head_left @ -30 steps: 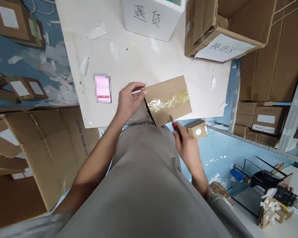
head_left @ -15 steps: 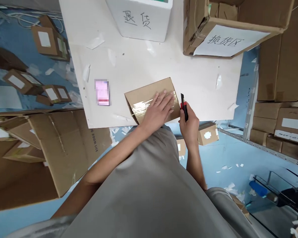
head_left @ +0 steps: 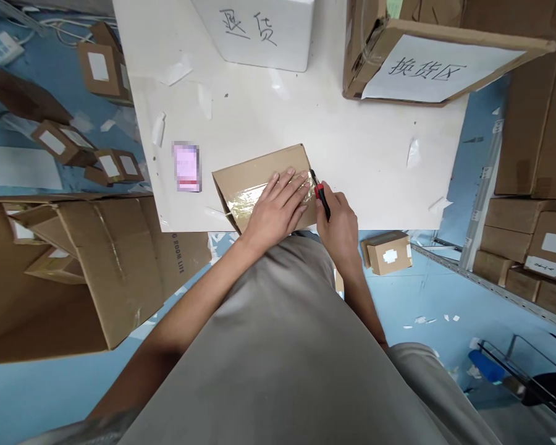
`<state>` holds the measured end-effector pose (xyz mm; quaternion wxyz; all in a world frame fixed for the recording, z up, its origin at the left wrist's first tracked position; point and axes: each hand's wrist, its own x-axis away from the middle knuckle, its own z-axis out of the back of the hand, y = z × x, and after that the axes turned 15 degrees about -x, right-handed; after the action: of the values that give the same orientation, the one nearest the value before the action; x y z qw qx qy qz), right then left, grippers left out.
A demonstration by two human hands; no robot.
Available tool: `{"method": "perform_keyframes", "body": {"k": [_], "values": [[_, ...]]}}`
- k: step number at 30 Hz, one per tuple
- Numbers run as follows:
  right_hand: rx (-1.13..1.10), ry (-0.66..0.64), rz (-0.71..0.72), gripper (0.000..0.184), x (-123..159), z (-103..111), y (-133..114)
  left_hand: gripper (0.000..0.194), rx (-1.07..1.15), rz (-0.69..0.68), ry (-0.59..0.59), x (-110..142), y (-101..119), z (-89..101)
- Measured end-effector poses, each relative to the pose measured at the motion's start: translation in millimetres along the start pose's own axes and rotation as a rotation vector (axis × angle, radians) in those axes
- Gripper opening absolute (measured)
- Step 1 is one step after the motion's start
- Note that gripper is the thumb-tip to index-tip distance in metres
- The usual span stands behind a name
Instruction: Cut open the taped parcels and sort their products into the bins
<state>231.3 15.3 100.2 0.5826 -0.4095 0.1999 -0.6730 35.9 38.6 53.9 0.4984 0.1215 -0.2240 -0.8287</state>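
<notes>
A brown cardboard box (head_left: 259, 165) lies at the front edge of the white table, turned slightly, with shiny clear tape along its top. My left hand (head_left: 278, 207) rests flat on the tape, fingers stretched out. In my right hand (head_left: 340, 222) is a red and black utility knife (head_left: 322, 196), gripped by its handle. Its dark blade tip is at the box's right edge, by the end of the tape; whether it has cut in, I cannot tell. Left of the box lies a small pink item (head_left: 186, 167), blurred out.
A white foam box (head_left: 264, 37) and a large open carton (head_left: 440, 68) with a handwritten sheet stand at the back of the table (head_left: 375, 148). Another big open carton (head_left: 115, 272) is at the left. Boxes (head_left: 389, 253) and paper scraps lie on the blue floor.
My right hand has brought the utility knife leftward, from beside the box to its right edge. My left hand stays flat on the box. The whole view has shifted a little.
</notes>
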Motion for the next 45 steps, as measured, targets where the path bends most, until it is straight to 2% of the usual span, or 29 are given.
{"method": "perform_keyframes", "body": {"k": [4, 8, 11, 14, 17, 20, 23, 25, 27, 29, 31, 32, 34, 36, 38, 41, 45], "values": [[0.070, 0.011, -0.074, 0.058, 4.4, -7.6, -6.9, 0.052, 0.019, 0.018, 0.005, 0.2, 0.5, -1.7], [0.216, -0.012, -0.174, 0.059, 27.7, -8.0, -12.3, 0.050, 0.021, 0.034, 0.032, -1.6, -0.3, -4.7], [0.281, -0.084, -0.204, 0.056, 58.6, 9.4, -7.3, 0.049, 0.027, 0.032, 0.047, -2.6, -3.3, -7.1], [0.225, -0.107, -0.172, 0.053, 78.6, 39.5, 12.9, 0.048, 0.042, 0.025, 0.053, -3.0, -6.1, -9.7], [0.151, 0.080, -0.163, 0.055, 61.2, 64.4, 44.6, 0.047, 0.073, 0.012, 0.097, -1.5, -4.9, -8.6], [0.195, 0.219, -0.168, 0.046, 16.2, 67.4, 70.2, 0.049, 0.120, 0.044, 0.208, 8.5, -0.4, 3.9], [0.204, 0.206, -0.120, 0.041, -20.3, 52.7, 77.9, 0.053, 0.096, 0.223, 0.359, 33.6, -5.9, 21.4], [0.194, 0.181, -0.066, 0.047, -31.9, 42.0, 76.2, 0.054, 0.064, 0.411, 0.478, 57.1, -23.6, 24.2], [0.184, 0.167, -0.014, 0.048, -36.7, 33.6, 72.2, 0.054, 0.091, 0.622, 0.596, 81.6, -53.6, 13.3], [0.176, 0.164, 0.027, 0.046, -37.6, 24.4, 66.1, 0.052, 0.219, 0.830, 0.690, 102.7, -89.8, -10.2], [0.167, 0.189, 0.081, 0.058, -35.2, 9.1, 56.8, 0.047, 0.446, 1.074, 0.640, 116.0, -122.4, -39.1], [0.164, 0.204, 0.126, 0.064, -32.8, -1.4, 51.1, 0.042, 0.581, 1.202, 0.575, 119.2, -134.8, -52.8], [0.169, 0.215, 0.242, 0.069, -28.0, -25.4, 40.2, 0.029, 0.785, 1.371, 0.439, 118.8, -150.0, -74.8], [0.186, 0.183, 0.326, 0.073, -26.5, -44.7, 34.9, 0.022, 0.909, 1.431, 0.331, 111.7, -154.2, -88.6], [0.189, 0.148, 0.331, 0.072, -30.8, -48.9, 40.1, 0.021, 0.965, 1.422, 0.275, 100.8, -151.7, -96.5], [0.132, 0.145, 0.281, 0.073, -44.8, -21.6, 67.6, 0.032, 1.049, 1.350, 0.189, 80.0, -141.3, -102.9], [-0.023, 0.229, 0.272, 0.077, -61.7, 34.5, 116.0, 0.061, 1.230, 1.116, -0.004, 51.3, -119.4, -99.4]]}}
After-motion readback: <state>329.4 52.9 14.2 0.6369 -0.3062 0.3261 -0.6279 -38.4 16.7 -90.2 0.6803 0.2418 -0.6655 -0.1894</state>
